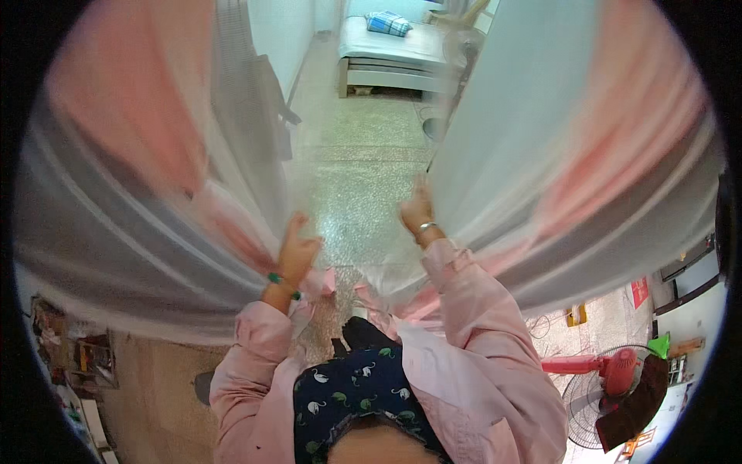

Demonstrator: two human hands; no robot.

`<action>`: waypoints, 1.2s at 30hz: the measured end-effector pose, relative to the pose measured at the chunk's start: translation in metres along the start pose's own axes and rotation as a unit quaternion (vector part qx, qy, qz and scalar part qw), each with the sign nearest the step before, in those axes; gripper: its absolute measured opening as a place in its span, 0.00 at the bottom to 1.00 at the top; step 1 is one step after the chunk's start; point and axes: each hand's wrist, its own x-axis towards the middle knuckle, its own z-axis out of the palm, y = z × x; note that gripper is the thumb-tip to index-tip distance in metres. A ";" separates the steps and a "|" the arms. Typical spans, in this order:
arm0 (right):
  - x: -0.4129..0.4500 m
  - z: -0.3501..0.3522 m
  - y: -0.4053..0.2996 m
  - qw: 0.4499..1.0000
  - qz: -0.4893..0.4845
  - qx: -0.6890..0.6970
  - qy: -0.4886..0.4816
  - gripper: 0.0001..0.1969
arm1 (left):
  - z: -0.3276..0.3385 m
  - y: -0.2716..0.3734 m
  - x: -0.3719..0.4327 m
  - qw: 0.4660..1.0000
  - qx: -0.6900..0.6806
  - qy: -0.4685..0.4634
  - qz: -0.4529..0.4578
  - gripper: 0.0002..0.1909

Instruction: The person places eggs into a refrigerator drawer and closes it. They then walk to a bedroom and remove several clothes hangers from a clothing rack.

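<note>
A pair of pink, white and grey curtains hangs parted before me. My left hand (298, 252), with a green bracelet at the wrist, is at the inner edge of the left curtain (156, 174). Its fingers look spread, but blur hides whether cloth is between them. Near the edge of the right curtain (556, 174) is my right hand (416, 210), with a silver bangle. Its fingers are bent and blurred, and its grip is unclear. Pink sleeves cover both forearms.
Through the gap, a bed (400, 49) with a blue checked pillow (388, 23) stands on a speckled floor (371, 197). A round dark object (430, 127) lies near the right curtain. A red fan (619, 371) stands at lower right, cluttered shelves (87, 359) at lower left.
</note>
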 end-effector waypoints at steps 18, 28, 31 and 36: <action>0.111 0.051 0.290 0.665 0.620 0.398 0.120 0.08 | -0.153 -0.163 0.225 0.851 -0.149 0.412 -0.289 0.26; 0.294 0.077 0.344 0.608 0.657 0.383 0.229 0.08 | -0.112 -0.204 0.517 0.843 -0.280 0.348 -0.300 0.19; 0.335 0.093 0.357 0.651 0.617 0.378 0.230 0.10 | -0.092 -0.185 0.617 0.871 -0.256 0.310 -0.283 0.17; 0.363 0.156 0.402 0.778 0.512 0.334 0.145 0.09 | -0.040 -0.157 0.770 0.924 -0.223 0.201 -0.236 0.17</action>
